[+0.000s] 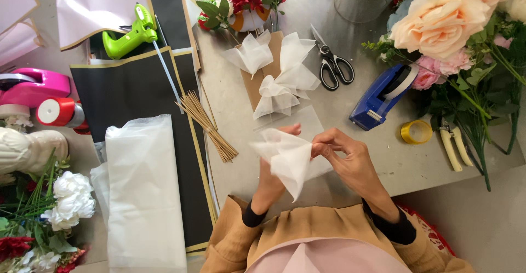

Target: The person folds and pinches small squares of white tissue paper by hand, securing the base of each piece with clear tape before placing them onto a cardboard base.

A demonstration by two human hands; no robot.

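A sheet of thin white tissue paper is gathered into folds between both my hands, just above the grey table. My left hand holds it from below, mostly hidden behind the paper. My right hand pinches the gathered folds from the right side. Just beyond my hands lies another flat white sheet. Past that sits a small brown-paper bouquet with white tissue ruffles and red flowers at its top.
Black scissors, a blue tape dispenser, a yellow tape roll and pale pruners lie right of the bouquet. Peach and pink flowers fill the right. Wooden sticks, a green glue gun, black sheets and a white tissue stack lie left.
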